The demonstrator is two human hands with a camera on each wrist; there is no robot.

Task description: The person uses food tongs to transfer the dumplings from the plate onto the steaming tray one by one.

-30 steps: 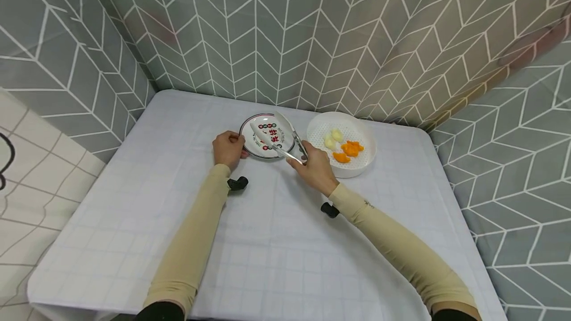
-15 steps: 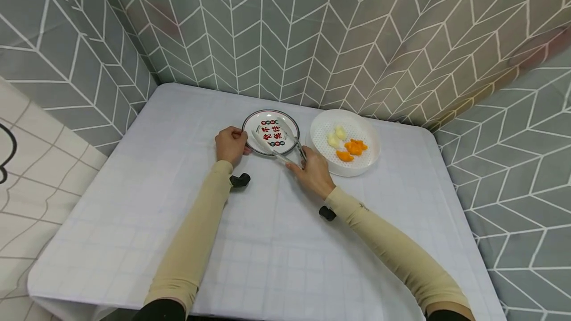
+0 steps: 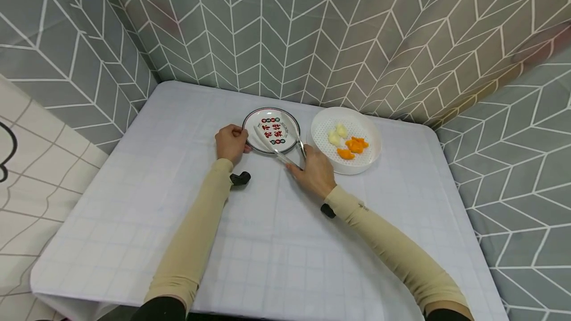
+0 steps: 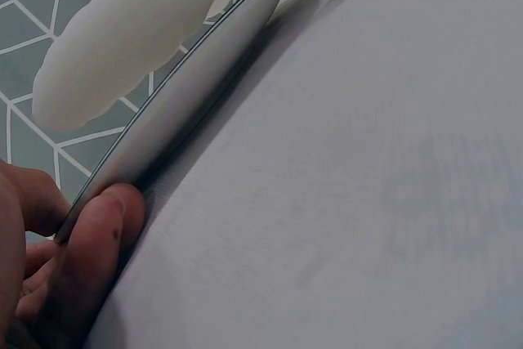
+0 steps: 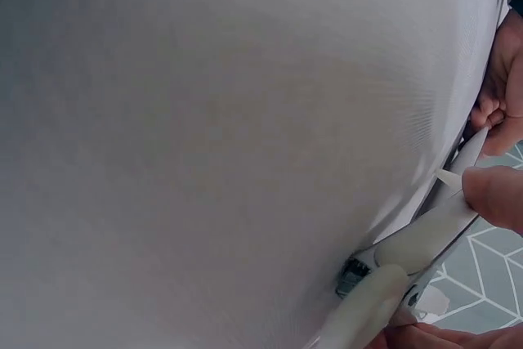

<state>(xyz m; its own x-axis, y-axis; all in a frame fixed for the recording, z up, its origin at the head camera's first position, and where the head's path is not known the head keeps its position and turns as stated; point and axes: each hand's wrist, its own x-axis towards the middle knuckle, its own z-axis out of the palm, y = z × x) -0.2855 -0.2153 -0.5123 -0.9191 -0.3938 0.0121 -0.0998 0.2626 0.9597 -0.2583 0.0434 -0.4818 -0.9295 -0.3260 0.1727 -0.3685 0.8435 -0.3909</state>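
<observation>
A white plate (image 3: 256, 119) with a dark rim and red characters lies toward the back of the table. My left hand (image 3: 229, 143) pinches its left edge, the thumb above and a finger (image 4: 106, 218) below. In the left wrist view the plate stands tilted, its underside visible. My right hand (image 3: 315, 171) grips a pair of tongs (image 3: 281, 155) with pale scalloped heads and metal parts. The tongs are spread over the plate with nothing between their heads. The right wrist view catches my thumb (image 5: 494, 198) along one tong arm (image 5: 425, 239).
Just right of the plate stands a round white basket (image 3: 373, 158) with a perforated bottom. Inside it are pale yellow pieces (image 3: 334, 137) and orange pieces (image 3: 357, 145). A white cloth (image 3: 267, 261) covers the table; a patterned grey curtain (image 3: 276, 38) hangs behind.
The head view has shifted a little. My right hand and the tongs have drawn slightly toward the near side of the plate. My left hand keeps its hold on the plate's edge.
</observation>
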